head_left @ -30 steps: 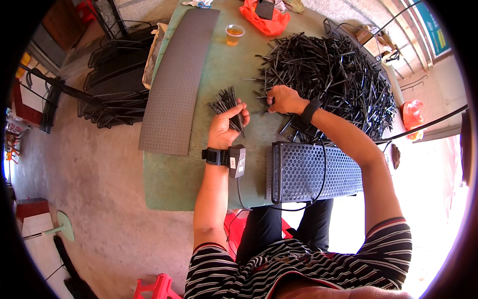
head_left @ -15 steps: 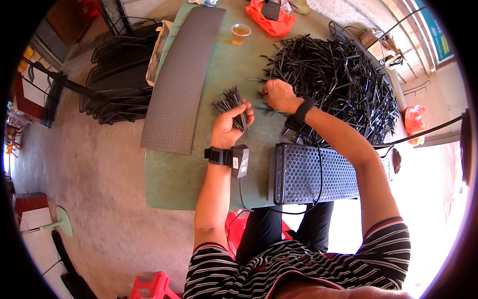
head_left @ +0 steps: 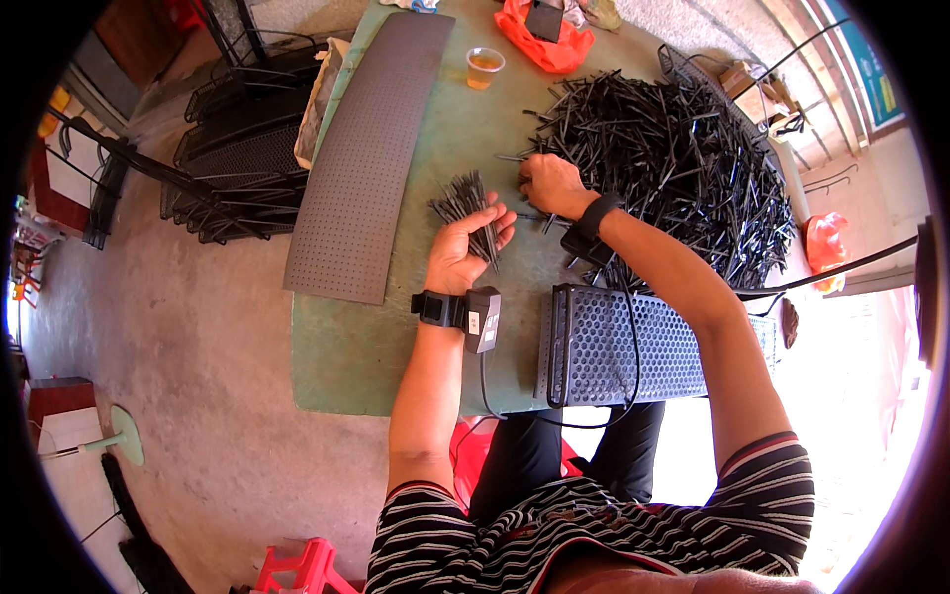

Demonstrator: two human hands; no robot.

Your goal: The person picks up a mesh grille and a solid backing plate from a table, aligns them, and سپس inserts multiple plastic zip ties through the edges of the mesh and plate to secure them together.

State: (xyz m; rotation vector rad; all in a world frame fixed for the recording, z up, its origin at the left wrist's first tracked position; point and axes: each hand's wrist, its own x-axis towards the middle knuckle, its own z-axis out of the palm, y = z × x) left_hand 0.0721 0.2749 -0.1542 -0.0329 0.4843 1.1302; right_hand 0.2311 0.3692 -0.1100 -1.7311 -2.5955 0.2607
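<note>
My left hand (head_left: pixel 457 255) is closed round a bundle of thin dark strips (head_left: pixel 463 198), which fan out past the thumb over the green table. To its right, my right hand (head_left: pixel 557 188) is at the left edge of a large pile of glossy black strips (head_left: pixel 683 168). Its fingers are curled in a pinch, and whatever is between them is hidden. A few loose strips stick out from the pile around the fingertips. Both wrists carry black straps with small boxes and cables.
A long grey perforated panel (head_left: pixel 371 158) lies left on the green table (head_left: pixel 346 356). Behind are a cup of amber liquid (head_left: pixel 484 68) and a red bag (head_left: pixel 544 45). A black mesh basket (head_left: pixel 633 346) stands at the near edge. Black racks (head_left: pixel 237 168) are stacked left.
The fingers of my left hand have loosened slightly round the bundle. My right hand remains at the pile's edge, and the whole view has shifted a little.
</note>
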